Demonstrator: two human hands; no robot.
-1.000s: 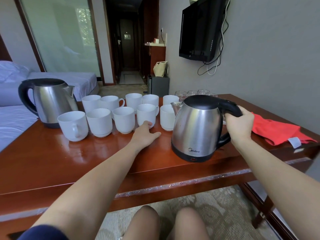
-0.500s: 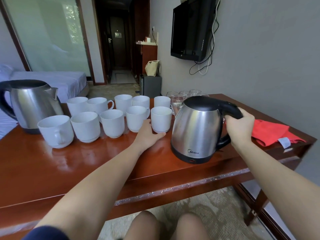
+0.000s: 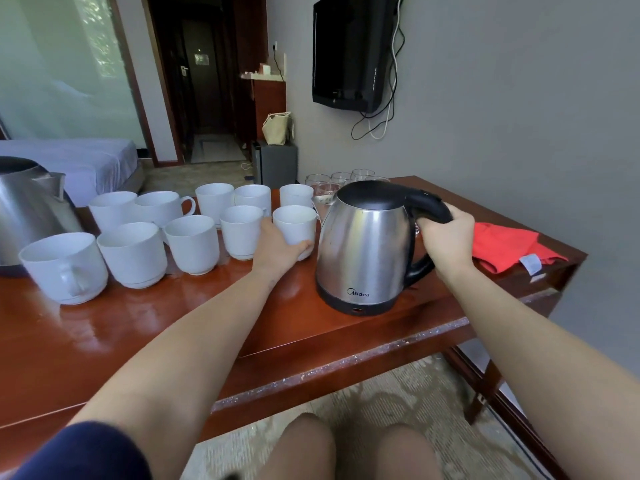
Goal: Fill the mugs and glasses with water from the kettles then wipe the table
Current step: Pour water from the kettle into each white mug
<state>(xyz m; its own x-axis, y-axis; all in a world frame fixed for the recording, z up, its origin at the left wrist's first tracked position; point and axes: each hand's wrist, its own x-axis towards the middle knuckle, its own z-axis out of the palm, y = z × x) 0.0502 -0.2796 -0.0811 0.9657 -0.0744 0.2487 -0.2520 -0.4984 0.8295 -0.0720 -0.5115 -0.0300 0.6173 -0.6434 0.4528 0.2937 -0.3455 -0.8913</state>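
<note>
Brushed steel, faintly smudged, forms the rounded, tapering body of the near kettle. It stands upright on its black plastic base, on the right part of the table. The tabletop is glossy red-brown wood, and its front edge is chipped and speckled.

The person's right hand grips the kettle's curved black handle, with the fingers wrapped round its upper bend. The left hand holds the end mug, the rightmost of the front row. The thumb curls across the mug's lower front and the fingers go round its left side. This mug stands on the table just beside the kettle.

It is thick white glazed ceramic, a smooth, slightly tapered cylinder with a stepped foot. The other mugs match it, and all ten stand close together in two rows of five running left across the table.

Behind the kettle, near the table's far edge, a cluster of clear, round glasses is partly hidden. The second kettle, of the same steel with a dark lid, stands at the far left and is cut off by the frame.

A soft, crumpled red cloth with a white tag lies on the table's right end, just beyond the right hand. A flat black television hangs on the matte grey wall, with cables dangling beneath it.
</note>
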